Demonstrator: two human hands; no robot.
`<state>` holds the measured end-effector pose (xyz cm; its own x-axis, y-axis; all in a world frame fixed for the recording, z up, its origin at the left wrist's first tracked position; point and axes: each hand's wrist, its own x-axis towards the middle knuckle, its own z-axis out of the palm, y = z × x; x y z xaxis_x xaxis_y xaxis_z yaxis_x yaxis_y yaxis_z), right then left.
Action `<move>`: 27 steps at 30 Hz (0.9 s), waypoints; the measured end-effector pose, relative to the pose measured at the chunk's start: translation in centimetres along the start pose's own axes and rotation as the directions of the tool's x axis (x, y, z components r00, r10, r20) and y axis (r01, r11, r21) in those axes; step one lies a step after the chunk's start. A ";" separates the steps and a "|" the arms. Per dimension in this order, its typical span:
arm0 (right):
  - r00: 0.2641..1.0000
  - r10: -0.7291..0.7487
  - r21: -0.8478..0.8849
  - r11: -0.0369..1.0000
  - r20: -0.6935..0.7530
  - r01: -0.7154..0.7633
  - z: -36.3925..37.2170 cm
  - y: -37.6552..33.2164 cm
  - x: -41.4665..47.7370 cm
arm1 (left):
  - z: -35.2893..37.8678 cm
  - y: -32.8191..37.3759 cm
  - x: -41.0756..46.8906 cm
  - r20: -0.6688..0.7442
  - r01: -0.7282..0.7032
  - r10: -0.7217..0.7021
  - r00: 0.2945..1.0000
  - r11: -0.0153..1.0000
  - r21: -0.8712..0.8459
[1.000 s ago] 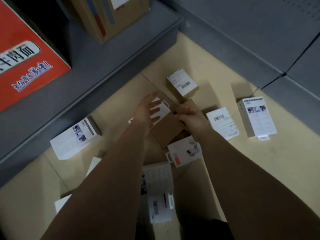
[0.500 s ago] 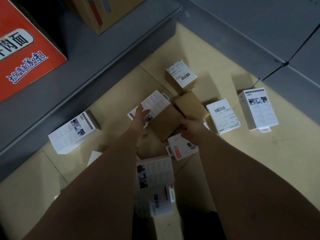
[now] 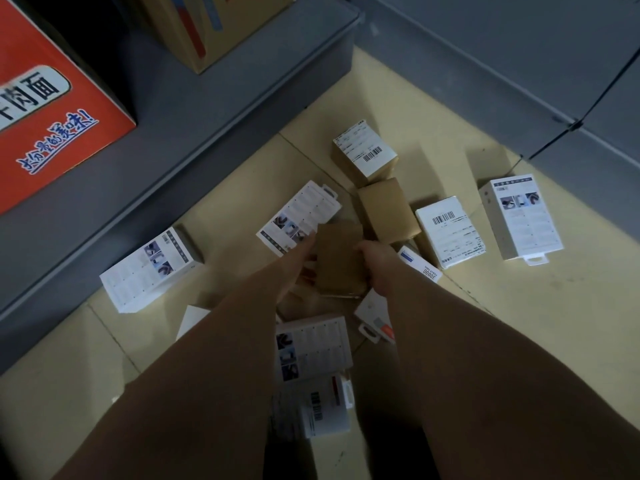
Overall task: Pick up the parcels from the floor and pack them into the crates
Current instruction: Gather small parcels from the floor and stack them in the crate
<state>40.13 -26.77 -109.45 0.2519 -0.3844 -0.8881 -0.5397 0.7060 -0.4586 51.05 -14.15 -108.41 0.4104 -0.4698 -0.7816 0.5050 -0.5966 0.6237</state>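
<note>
Head view, looking down past two bare forearms to a beige tiled floor [image 3: 519, 323] strewn with small boxes. Both hands meet on one plain brown cardboard parcel [image 3: 337, 258], a flat-faced rectangular box with a matt, unprinted top. The left grip [image 3: 298, 261] takes its left side, thumb lying along the upper edge and fingers tucked beneath. The right grip [image 3: 377, 268] is curled round the right edge, knuckles up. Whether the parcel is clear of the floor cannot be told; its far corner overlaps a white printed carton with a hang tab [image 3: 298, 216].

Just beyond lies a second plain brown cardboard box [image 3: 386, 209]. Past that sits a brown box topped with a white barcode label [image 3: 365, 154]. To the right lies a white labelled box with a barcode [image 3: 446, 230], and further right a tall white printed carton with a plastic hang tab [image 3: 519, 216], set apart from the others. A slim white box with a blue stripe [image 3: 420, 265] pokes out beside the right wrist. Between the forearms lie a white carton printed with small pictures [image 3: 311, 348] and a small white box with an orange patch [image 3: 375, 323]. At the left a white picture-printed carton [image 3: 149, 268] lies close to a grey metal shelf [image 3: 207, 116] — smooth, with a rounded front lip — which carries a glossy red carton with white lettering [image 3: 45, 116] and a taped brown cardboard box [image 3: 214, 26].
</note>
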 end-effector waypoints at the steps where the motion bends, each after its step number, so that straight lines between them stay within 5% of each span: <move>1: 1.000 -0.023 -0.003 1.000 -0.019 0.023 0.0 -0.1 0.1 | 0.1 -0.2 0.1 0.002 -0.003 0.003 1.000 1.000 0.024; 7: 0.950 -0.254 0.003 0.966 -0.180 0.259 0.1 -2.8 -0.7 | -0.1 2.0 -0.2 -0.017 0.043 -0.045 0.999 0.992 -0.119; 13: 0.798 -0.603 -0.341 0.750 0.002 0.567 1.5 -7.2 -2.9 | 0.9 7.0 -0.9 -0.182 0.029 -0.060 0.981 0.986 -0.165; 22: 0.663 -0.738 -0.170 0.643 0.123 0.747 1.0 -11.5 -6.8 | 0.4 11.5 -1.5 -0.116 -0.160 0.159 0.980 0.987 -0.004; 27: 0.646 -0.758 -0.008 0.648 0.091 0.761 0.7 -13.9 -8.2 | 0.3 13.0 -1.6 -0.161 -0.258 0.232 0.959 0.951 -0.168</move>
<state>46.12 -33.00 -95.81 0.6448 -0.7291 -0.2292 -0.1648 0.1602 -0.9732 56.74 -21.37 -99.04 0.6331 -0.4845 -0.6037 0.5017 -0.3371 0.7966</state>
